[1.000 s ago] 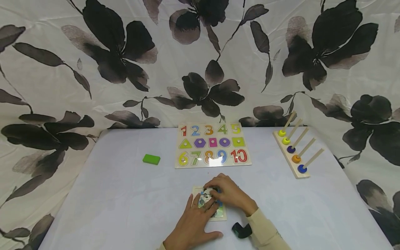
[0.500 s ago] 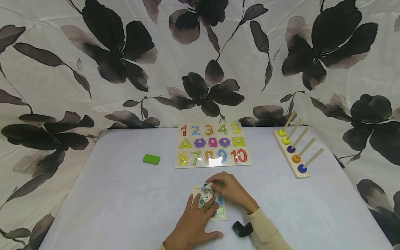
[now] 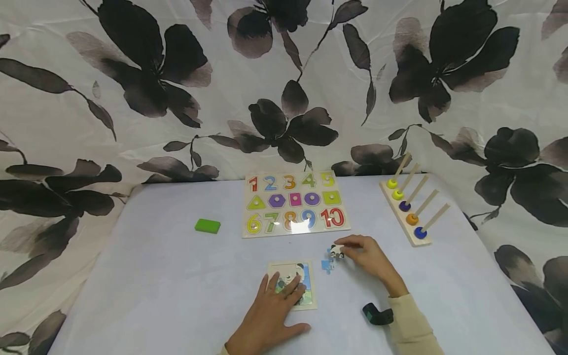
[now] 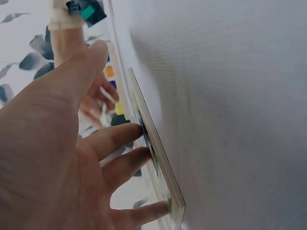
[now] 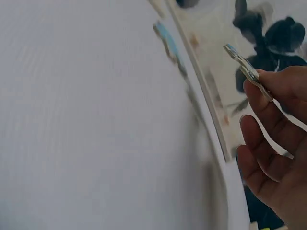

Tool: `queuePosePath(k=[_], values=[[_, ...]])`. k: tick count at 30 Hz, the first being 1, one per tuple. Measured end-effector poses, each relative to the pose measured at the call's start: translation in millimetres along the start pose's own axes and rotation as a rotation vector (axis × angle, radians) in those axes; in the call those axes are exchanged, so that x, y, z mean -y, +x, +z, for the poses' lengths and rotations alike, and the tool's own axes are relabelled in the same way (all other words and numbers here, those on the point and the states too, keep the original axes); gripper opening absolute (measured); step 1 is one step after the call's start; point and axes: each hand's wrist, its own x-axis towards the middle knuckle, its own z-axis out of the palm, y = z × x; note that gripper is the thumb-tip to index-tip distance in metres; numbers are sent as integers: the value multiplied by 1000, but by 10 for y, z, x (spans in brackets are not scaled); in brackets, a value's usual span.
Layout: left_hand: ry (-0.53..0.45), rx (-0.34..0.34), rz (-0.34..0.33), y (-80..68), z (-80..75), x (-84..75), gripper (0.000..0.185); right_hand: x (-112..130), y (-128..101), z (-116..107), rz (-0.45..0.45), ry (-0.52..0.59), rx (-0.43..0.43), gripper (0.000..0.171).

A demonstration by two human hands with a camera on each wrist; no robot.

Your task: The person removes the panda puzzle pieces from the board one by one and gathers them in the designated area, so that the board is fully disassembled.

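A small wooden jigsaw puzzle (image 3: 306, 297) with a panda picture and pale frame lies on the white table. My left hand (image 3: 270, 315) rests on it with fingers spread and fairly straight; the left wrist view shows the fingertips (image 4: 144, 152) touching its face. To the right of the puzzle, my right hand (image 3: 368, 256) pinches a jigsaw piece (image 3: 337, 250) with a black-and-white panda face. In the right wrist view that thin piece (image 5: 248, 71) is between thumb and index finger, above the table. A light-blue jigsaw piece (image 3: 327, 265) lies on the table just below the held one.
Behind the puzzle lies a number-and-shape board (image 3: 295, 204). A green block (image 3: 207, 226) is at the left. A wooden peg stand (image 3: 405, 212) with coloured beads stands at the right. A black curved object (image 3: 377, 314) is beside the right sleeve.
My right hand has lifted the panda-face piece out of the puzzle and carried it right, beside the blue piece. My left hand stays on the puzzle. The head view has shifted slightly.
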Motion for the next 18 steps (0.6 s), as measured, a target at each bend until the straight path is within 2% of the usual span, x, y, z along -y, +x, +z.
queuePosePath(k=[6, 18], values=[[-12, -33, 7, -13, 18, 7, 79, -197, -93, -157, 39, -38, 8, 16], [-44, -41, 10, -28, 3, 5, 77, -300, -123, -157, 61, -13, 35, 13]])
